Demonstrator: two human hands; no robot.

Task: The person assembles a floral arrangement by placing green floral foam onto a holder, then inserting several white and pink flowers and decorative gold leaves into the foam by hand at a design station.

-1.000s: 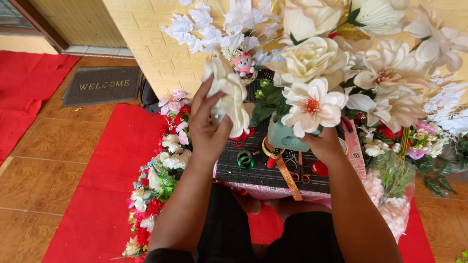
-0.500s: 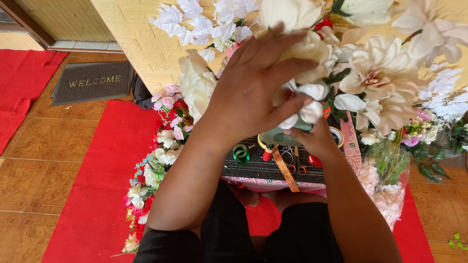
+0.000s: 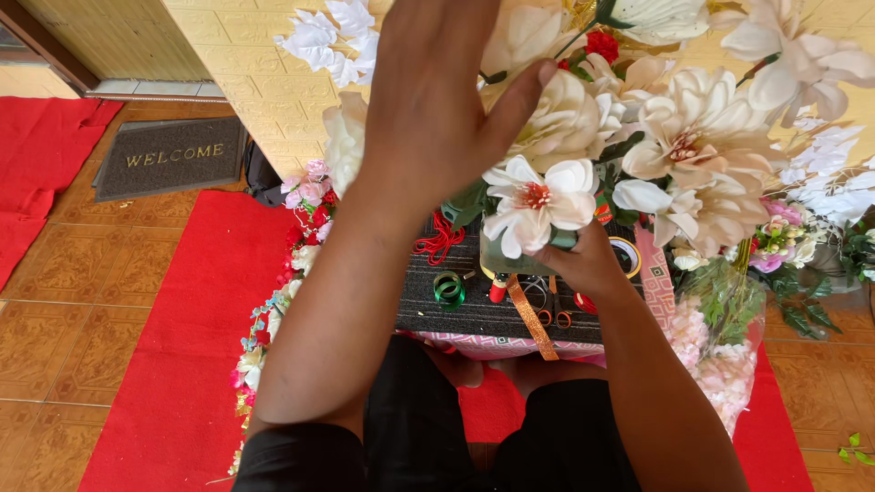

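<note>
A big bunch of cream and white artificial flowers (image 3: 674, 137) fills the upper right of the view. My left hand (image 3: 437, 100) is raised high with its fingers spread over a large cream bloom (image 3: 561, 114), thumb pressing its petals. My right hand (image 3: 583, 264) grips the green base of the bunch (image 3: 510, 260) from below, just under a white flower with a pink centre (image 3: 538, 200). Both hands hover above a dark woven box (image 3: 474, 314) on my lap.
On the box lie a green ribbon spool (image 3: 448, 290), red cord (image 3: 439, 241), an orange ribbon (image 3: 530, 319) and a tape roll (image 3: 627, 255). A flower garland (image 3: 273, 310) lies on the red carpet (image 3: 182, 346). A doormat (image 3: 169, 159) sits far left. Yellow brick wall (image 3: 264, 73) behind.
My left hand has risen from the low white bloom up over the top of the bunch and spread wide. The bunch has come closer to the camera. My right hand keeps its hold.
</note>
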